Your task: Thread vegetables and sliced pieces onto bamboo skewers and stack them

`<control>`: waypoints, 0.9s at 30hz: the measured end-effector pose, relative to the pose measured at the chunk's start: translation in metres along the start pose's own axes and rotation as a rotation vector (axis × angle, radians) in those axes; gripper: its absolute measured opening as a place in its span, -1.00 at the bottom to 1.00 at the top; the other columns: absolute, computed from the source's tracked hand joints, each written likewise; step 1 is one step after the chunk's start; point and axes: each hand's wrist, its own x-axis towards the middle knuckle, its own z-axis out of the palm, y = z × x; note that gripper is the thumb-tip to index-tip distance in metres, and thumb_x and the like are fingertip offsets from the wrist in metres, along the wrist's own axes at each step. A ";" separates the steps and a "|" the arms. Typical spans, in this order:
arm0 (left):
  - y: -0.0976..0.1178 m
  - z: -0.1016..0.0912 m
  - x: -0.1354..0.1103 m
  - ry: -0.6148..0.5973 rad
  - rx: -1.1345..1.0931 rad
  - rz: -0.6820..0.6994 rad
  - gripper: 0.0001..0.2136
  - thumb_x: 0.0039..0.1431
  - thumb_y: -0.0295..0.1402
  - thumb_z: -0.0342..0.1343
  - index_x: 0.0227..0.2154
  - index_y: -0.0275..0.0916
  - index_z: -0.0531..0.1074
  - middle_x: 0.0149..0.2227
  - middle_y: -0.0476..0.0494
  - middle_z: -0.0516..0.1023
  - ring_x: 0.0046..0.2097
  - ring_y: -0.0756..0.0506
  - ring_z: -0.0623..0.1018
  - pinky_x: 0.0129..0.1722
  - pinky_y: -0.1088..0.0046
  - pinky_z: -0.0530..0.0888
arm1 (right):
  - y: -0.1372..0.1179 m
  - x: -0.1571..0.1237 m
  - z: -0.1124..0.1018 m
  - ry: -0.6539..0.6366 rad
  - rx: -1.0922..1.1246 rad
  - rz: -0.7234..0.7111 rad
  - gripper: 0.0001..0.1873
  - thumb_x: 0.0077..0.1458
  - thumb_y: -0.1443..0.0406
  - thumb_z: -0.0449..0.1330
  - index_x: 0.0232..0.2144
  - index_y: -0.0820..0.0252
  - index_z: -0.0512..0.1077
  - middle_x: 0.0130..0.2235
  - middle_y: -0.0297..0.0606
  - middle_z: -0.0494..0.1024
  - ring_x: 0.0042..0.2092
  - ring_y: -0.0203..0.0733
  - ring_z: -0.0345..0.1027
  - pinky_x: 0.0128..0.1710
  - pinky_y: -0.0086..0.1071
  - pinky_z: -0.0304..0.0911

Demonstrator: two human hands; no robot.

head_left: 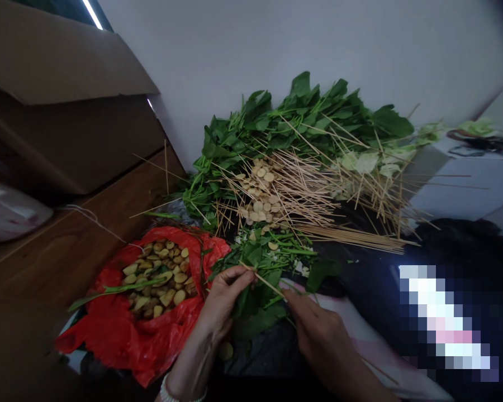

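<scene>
My left hand pinches green leaves low in the middle of the view, fingertips closed near one end of a thin bamboo skewer. My right hand grips the other end of that skewer, which slants up to the left through the leaves. Just above lies a pile of cut green stems and leaves. Further back a big heap of leafy greens carries many loose skewers and pale sliced pieces.
A red plastic bag at the left holds yellowish slices. An open cardboard box stands on the brown wooden surface at the upper left. A white wall is behind. A blurred patch covers the lower right.
</scene>
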 end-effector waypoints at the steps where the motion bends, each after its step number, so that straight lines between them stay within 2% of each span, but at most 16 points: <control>1: -0.003 0.003 -0.002 -0.014 0.034 0.008 -0.77 -0.24 -0.24 0.42 -0.58 -0.29 0.56 -0.57 -0.05 0.53 -0.52 0.05 0.45 -0.51 0.62 0.37 | 0.000 0.001 0.001 0.001 0.004 0.002 -0.49 0.13 0.57 -0.13 0.08 0.29 0.31 -0.11 -0.07 0.57 -0.09 -0.11 0.50 -0.05 -0.25 0.43; 4: -0.014 0.011 -0.005 -0.067 0.088 -0.003 -0.77 -0.23 -0.24 0.42 -0.54 -0.28 0.58 -0.54 -0.06 0.56 -0.50 0.02 0.47 -0.45 0.57 0.39 | -0.001 0.005 0.003 0.016 0.002 0.015 -0.52 0.15 0.56 -0.12 0.06 0.29 0.33 -0.15 -0.09 0.58 -0.13 -0.12 0.51 -0.09 -0.26 0.44; 7: -0.012 0.011 -0.001 -0.144 0.127 0.011 -0.72 -0.18 -0.17 0.39 -0.43 -0.26 0.62 -0.41 -0.15 0.63 -0.40 -0.06 0.53 -0.35 0.48 0.43 | 0.005 0.010 -0.003 0.047 0.017 0.032 -0.56 0.18 0.53 -0.11 0.02 0.24 0.36 -0.23 -0.16 0.59 -0.26 -0.19 0.53 -0.22 -0.35 0.45; 9: -0.004 0.004 0.005 -0.108 0.152 0.110 -0.68 -0.06 -0.10 0.30 -0.31 -0.23 0.63 -0.29 -0.21 0.65 -0.28 -0.12 0.56 -0.25 0.42 0.44 | 0.014 0.011 -0.013 0.110 0.026 0.039 -0.59 0.19 0.50 -0.10 0.01 0.21 0.37 -0.28 -0.22 0.60 -0.32 -0.23 0.52 -0.30 -0.42 0.44; 11: 0.006 -0.006 0.014 -0.016 0.245 0.269 -0.71 0.02 -0.13 0.25 -0.26 -0.18 0.62 -0.24 -0.21 0.63 -0.19 -0.16 0.55 -0.17 0.39 0.43 | 0.025 0.011 -0.026 0.197 0.004 0.054 -0.61 0.21 0.47 -0.08 0.00 0.19 0.37 -0.26 -0.24 0.60 -0.28 -0.25 0.53 -0.28 -0.44 0.43; 13: 0.011 -0.016 0.021 -0.016 0.507 0.447 -0.82 0.01 -0.24 0.27 -0.31 -0.14 0.64 -0.26 -0.18 0.61 -0.16 -0.17 0.51 -0.12 0.36 0.39 | 0.035 0.007 -0.040 0.262 -0.031 0.097 -0.65 0.22 0.44 -0.06 -0.02 0.15 0.38 -0.22 -0.25 0.61 -0.25 -0.25 0.53 -0.25 -0.45 0.43; 16: 0.003 -0.022 0.028 -0.170 0.988 0.659 -0.85 0.12 -0.38 0.17 -0.31 -0.07 0.63 -0.29 -0.15 0.56 -0.16 -0.17 0.45 -0.12 0.29 0.34 | 0.046 -0.001 -0.053 0.300 -0.077 0.184 -0.69 0.25 0.38 -0.03 -0.04 0.11 0.40 -0.21 -0.27 0.61 -0.25 -0.22 0.54 -0.24 -0.41 0.44; 18: -0.008 -0.020 0.032 -0.208 1.215 0.749 -0.78 0.17 -0.43 0.10 -0.26 -0.04 0.62 -0.28 -0.16 0.54 -0.15 -0.18 0.41 -0.14 0.25 0.32 | 0.049 -0.007 -0.058 0.307 -0.119 0.234 -0.71 0.26 0.32 -0.01 -0.03 0.09 0.41 -0.17 -0.25 0.61 -0.21 -0.18 0.54 -0.22 -0.36 0.45; 20: -0.017 -0.018 0.035 -0.192 1.348 0.793 -0.78 0.17 -0.44 0.09 -0.29 -0.06 0.63 -0.29 -0.18 0.52 -0.15 -0.20 0.38 -0.14 0.22 0.31 | 0.049 -0.011 -0.062 0.300 -0.147 0.279 -0.71 0.27 0.29 0.01 -0.02 0.07 0.41 -0.10 -0.24 0.60 -0.16 -0.13 0.53 -0.18 -0.30 0.45; 23: -0.016 -0.017 0.040 -0.126 1.313 0.813 -0.84 0.14 -0.41 0.14 -0.37 -0.08 0.63 -0.27 -0.19 0.51 -0.15 -0.20 0.39 -0.13 0.21 0.33 | 0.046 -0.011 -0.066 0.241 -0.119 0.280 -0.70 0.27 0.29 0.02 0.01 0.07 0.39 -0.03 -0.23 0.56 -0.08 -0.11 0.51 -0.14 -0.30 0.44; 27: 0.008 -0.021 0.036 0.020 0.860 0.791 -0.85 0.15 -0.35 0.15 -0.29 -0.08 0.63 -0.07 -0.18 0.52 -0.02 -0.19 0.45 0.02 0.22 0.34 | 0.040 -0.009 -0.064 0.221 -0.045 0.187 -0.70 0.27 0.33 0.00 0.02 0.07 0.37 -0.12 -0.25 0.60 -0.17 -0.20 0.53 -0.20 -0.39 0.44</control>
